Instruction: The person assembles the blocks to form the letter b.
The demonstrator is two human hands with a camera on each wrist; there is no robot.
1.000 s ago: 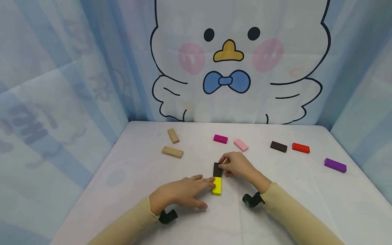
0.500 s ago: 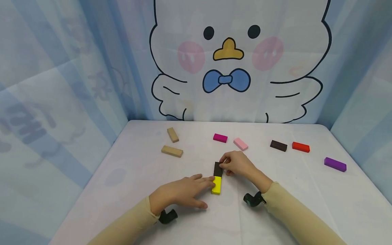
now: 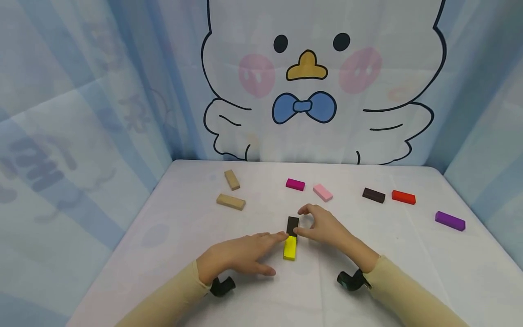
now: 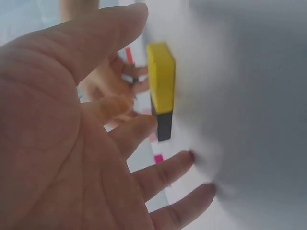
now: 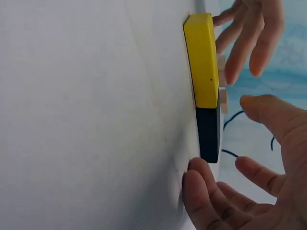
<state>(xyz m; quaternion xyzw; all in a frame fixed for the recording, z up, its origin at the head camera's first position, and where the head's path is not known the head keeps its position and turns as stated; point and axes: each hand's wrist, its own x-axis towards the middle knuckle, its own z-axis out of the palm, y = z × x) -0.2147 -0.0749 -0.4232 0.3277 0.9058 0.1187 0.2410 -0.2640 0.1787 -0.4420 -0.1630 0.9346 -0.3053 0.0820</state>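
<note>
A yellow block (image 3: 289,250) and a black block (image 3: 292,224) lie end to end on the table, forming one line away from the person. The left hand (image 3: 245,254) is left of them, its fingers extended and the fingertips by the place where the two blocks meet; whether they touch is unclear. To the right, the right hand (image 3: 327,229) has its thumb and index finger spread apart beside the black block. Nothing is in its grasp. The right wrist view shows the yellow block (image 5: 201,62) meeting the black block (image 5: 208,136) between the two hands.
Two tan blocks (image 3: 231,202) lie at the back left. Magenta (image 3: 295,184) and pink (image 3: 323,192) blocks are behind the hands. Farther right lie a dark brown block (image 3: 373,195), a red block (image 3: 403,197) and a purple block (image 3: 450,221). A printed curtain stands behind the table.
The right hand has let go of the black block; its fingers spread and it shifted slightly right. The left fingertips have come off the yellow block's side toward the join. Both blocks stay in line.
</note>
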